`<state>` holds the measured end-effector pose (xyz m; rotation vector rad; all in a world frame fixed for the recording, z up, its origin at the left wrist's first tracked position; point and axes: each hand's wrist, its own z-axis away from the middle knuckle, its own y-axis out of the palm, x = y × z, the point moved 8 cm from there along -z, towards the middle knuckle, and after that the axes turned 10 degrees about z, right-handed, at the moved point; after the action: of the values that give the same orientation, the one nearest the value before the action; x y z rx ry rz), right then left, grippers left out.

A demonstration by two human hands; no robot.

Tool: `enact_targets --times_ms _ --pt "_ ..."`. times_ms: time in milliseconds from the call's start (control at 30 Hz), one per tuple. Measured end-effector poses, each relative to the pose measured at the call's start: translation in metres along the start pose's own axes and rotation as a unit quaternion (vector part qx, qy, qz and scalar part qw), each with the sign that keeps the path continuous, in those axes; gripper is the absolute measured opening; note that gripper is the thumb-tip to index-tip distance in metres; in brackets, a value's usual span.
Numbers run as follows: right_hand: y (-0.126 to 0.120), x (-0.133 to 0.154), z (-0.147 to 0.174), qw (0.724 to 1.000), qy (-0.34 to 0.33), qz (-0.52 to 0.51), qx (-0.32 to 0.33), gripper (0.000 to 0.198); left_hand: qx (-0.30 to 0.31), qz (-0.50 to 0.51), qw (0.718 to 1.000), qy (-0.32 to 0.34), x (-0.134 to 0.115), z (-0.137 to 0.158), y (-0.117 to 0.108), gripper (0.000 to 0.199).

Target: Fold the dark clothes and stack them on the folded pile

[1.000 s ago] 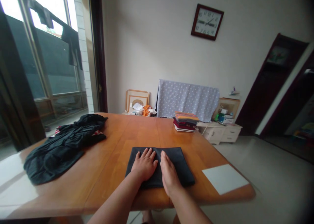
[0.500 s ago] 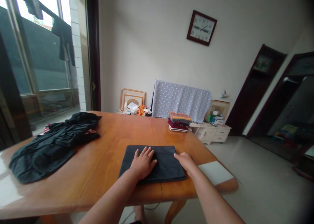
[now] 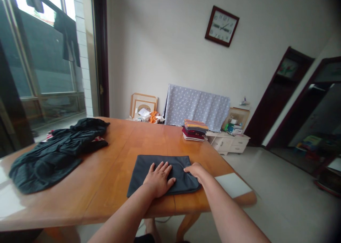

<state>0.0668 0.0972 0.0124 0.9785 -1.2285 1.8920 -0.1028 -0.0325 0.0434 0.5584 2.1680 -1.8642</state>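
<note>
A dark grey folded garment [image 3: 141, 172] lies flat near the front edge of the wooden table [image 3: 112, 186]; its exact kind does not show. Spread flat on its middle is my left hand [image 3: 160, 179], fingers apart. My right hand [image 3: 195, 170] grips the garment's right edge, thumb on top and the other fingers hidden beneath it. The cloth creases beside that thumb.
A rumpled pile of black clothes [image 3: 58, 154] with red-and-white striped bits lies on the left of the table. Folded clothes [image 3: 195, 130] are stacked at the far right edge. A pale sheet [image 3: 233, 184] lies at the right corner. Behind stands a white cabinet [image 3: 231, 144].
My right hand has shifted slightly left, bunching the garment's right edge inward. My left hand stays flat and has slid slightly to the right.
</note>
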Motion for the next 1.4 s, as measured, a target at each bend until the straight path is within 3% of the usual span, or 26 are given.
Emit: enact_targets --times_ms 233,567,833,933,1033,1133,1300,1400 --pt "0.000 -0.002 0.006 0.999 0.019 -0.028 0.006 0.021 0.002 0.003 1.000 -0.002 0.000 0.001 0.000 0.073" --pt "0.007 -0.012 0.024 0.968 0.142 -0.148 0.144 0.025 0.005 0.019 1.000 0.005 0.000 0.003 -0.002 0.078" --pt "0.019 0.030 0.040 0.968 0.037 -0.179 0.174 0.027 -0.002 0.046 0.999 0.016 0.000 0.003 -0.002 0.079" --pt "0.028 0.047 0.043 0.965 -0.013 -0.189 0.183 0.024 -0.012 0.064 0.998 0.024 0.004 0.008 -0.010 0.076" --pt "0.036 0.061 0.043 0.959 -0.047 -0.203 0.194 0.022 -0.042 0.076 0.996 0.036 0.006 0.021 -0.025 0.061" --pt "0.044 0.070 0.042 0.956 -0.052 -0.211 0.197 0.019 -0.057 0.073 0.993 0.069 -0.002 0.038 -0.029 0.044" --pt "0.059 0.073 0.038 0.955 -0.037 -0.230 0.182 0.018 -0.047 0.045 0.992 0.108 -0.023 0.056 -0.013 0.041" --pt "0.065 0.071 0.035 0.952 -0.028 -0.250 0.174 0.018 -0.057 0.035 0.991 0.115 -0.029 0.064 -0.017 0.036"
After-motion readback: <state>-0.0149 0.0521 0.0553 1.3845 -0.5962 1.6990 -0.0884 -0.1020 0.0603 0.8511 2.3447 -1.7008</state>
